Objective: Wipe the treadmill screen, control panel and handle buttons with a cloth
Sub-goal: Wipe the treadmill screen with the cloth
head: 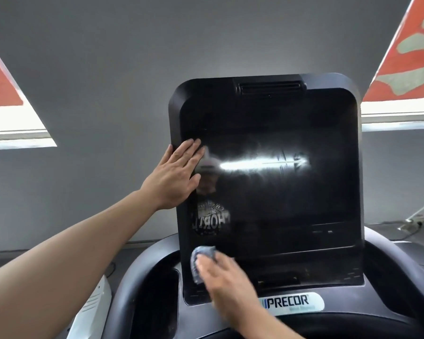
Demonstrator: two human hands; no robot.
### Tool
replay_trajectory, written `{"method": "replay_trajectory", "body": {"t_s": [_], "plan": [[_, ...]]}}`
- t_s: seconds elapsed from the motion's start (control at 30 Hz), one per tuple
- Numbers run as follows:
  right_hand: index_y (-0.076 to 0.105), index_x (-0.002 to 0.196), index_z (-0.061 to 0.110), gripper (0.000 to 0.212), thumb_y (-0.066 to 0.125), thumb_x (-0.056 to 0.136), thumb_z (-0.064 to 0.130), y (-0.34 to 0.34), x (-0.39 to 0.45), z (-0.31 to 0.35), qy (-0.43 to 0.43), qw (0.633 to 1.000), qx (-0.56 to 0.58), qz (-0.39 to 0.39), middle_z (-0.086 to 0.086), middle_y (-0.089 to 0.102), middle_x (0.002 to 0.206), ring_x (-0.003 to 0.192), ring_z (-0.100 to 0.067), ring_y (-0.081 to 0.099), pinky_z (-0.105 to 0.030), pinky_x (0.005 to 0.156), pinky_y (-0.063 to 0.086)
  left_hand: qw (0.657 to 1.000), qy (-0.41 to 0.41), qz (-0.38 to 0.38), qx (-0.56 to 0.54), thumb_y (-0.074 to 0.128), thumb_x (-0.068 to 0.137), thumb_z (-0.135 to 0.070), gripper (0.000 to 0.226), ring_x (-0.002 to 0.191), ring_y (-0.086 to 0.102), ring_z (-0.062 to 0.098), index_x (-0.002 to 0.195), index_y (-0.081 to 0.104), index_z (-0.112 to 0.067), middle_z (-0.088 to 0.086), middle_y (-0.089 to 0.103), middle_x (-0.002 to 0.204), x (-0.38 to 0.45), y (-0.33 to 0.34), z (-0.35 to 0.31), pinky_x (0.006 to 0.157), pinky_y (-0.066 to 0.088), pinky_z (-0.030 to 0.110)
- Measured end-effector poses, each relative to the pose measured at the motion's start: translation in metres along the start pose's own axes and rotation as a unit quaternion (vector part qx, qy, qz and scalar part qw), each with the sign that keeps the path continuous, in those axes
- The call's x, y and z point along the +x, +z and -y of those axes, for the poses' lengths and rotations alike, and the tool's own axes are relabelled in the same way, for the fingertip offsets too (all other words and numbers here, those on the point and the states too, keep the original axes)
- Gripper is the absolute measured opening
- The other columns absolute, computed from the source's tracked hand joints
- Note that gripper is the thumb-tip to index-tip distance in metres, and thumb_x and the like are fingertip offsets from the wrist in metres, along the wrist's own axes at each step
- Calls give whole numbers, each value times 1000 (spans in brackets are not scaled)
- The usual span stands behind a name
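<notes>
left hand (179, 173) flat, fingers straight, pressed on the left edge of the treadmill screen (279, 192) | right hand (227, 277), motion-blurred, presses a bunched blue-grey cloth (201, 259) against the screen's lower-left corner; grip on it not clear | precor badge (291, 302) just below the screen | orange banners (409, 50) on the wall behind the screen
</notes>
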State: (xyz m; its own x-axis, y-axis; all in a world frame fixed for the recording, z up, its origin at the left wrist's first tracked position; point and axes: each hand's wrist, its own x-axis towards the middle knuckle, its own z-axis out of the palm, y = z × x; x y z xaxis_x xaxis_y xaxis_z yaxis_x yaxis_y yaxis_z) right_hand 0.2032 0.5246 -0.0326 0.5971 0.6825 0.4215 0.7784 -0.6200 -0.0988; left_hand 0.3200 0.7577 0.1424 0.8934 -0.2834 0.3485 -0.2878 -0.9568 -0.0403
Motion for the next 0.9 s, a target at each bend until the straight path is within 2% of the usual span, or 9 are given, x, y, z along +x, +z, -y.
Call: {"method": "replay_trajectory", "body": {"t_s": [0.1, 0.2, 0.3, 0.4, 0.57, 0.67, 0.73, 0.83, 0.9], "plan": [[71, 133, 8, 53, 50, 84, 7, -8, -17, -50, 39, 998, -35, -33, -1, 67, 139, 126, -29, 57, -42, 104, 55, 1000, -1, -3, 9, 29, 109, -51, 70, 157, -23, 7, 168, 3, -23, -7, -10, 174, 0, 3, 1, 131, -3, 47], [66, 139, 7, 57, 46, 86, 5, 9, -19, -26, 42, 998, -44, -23, -3, 64, 144, 122, -33, 62, -45, 98, 58, 1000, -9, -11, 12, 29, 110, -51, 71, 157, -25, 8, 168, 4, -21, -6, -9, 175, 0, 6, -4, 131, -3, 49], [74, 129, 16, 52, 45, 87, 11, 18, -12, 11, -15, 1000, -19, -2, 5, 69, 137, 112, -24, 62, -37, 89, 62, 1000, -9, -6, 1, 29, 110, -51, 70, 157, -25, 7, 168, 4, -22, -6, -9, 175, -1, 2, -5, 131, -4, 48], [81, 112, 25, 43, 49, 84, 17, -4, -17, -25, -25, 997, -17, -64, 14, 73, 126, 108, -21, 63, -36, 88, 61, 1000, 4, 5, -7, 28, 110, -50, 68, 158, -21, 8, 168, 6, -22, -6, -7, 175, -1, -5, -3, 132, -2, 46], [80, 109, 16, 40, 52, 82, 10, 3, -32, -39, 32, 995, -8, -98, 10, 70, 128, 106, -20, 54, -39, 86, 61, 998, 14, -29, -49, 48, 107, -32, 59, 161, 11, 17, 162, 33, -19, -2, 14, 175, -3, -17, -6, 131, 16, 47], [77, 121, 19, 48, 58, 77, 12, 6, -9, -8, 0, 999, 31, -29, 13, 68, 132, 106, -16, 55, -29, 88, 58, 993, 6, -110, -32, 68, 95, -16, 48, 117, 63, 39, 141, 57, -7, 12, 42, 153, 1, -26, -2, 106, 51, 50], [72, 126, 17, 51, 66, 77, 6, -4, 6, -16, -7, 998, 61, -29, 11, 67, 131, 105, -17, 57, -30, 90, 58, 990, -11, -142, -21, 73, 91, -10, 36, 87, 63, 42, 124, 62, -3, 17, 48, 131, 13, -32, -4, 85, 57, 52], [75, 119, 14, 41, 61, 85, -3, -40, 19, -50, 128, 976, 126, -121, 7, 72, 117, 94, -18, 61, -32, 87, 56, 988, -41, -148, -28, 69, 89, -1, 22, 94, 51, 35, 108, 59, -1, 18, 43, 113, 31, -33, -8, 78, 56, 49], [77, 116, 21, 41, 55, 93, -5, -75, 29, -69, 315, 899, 243, -181, 10, 76, 104, 93, -10, 69, -30, 90, 55, 987, -63, -137, -59, 64, 90, -1, 13, 88, 47, 28, 100, 56, -3, 14, 42, 105, 37, -31, -5, 77, 52, 44]]}}
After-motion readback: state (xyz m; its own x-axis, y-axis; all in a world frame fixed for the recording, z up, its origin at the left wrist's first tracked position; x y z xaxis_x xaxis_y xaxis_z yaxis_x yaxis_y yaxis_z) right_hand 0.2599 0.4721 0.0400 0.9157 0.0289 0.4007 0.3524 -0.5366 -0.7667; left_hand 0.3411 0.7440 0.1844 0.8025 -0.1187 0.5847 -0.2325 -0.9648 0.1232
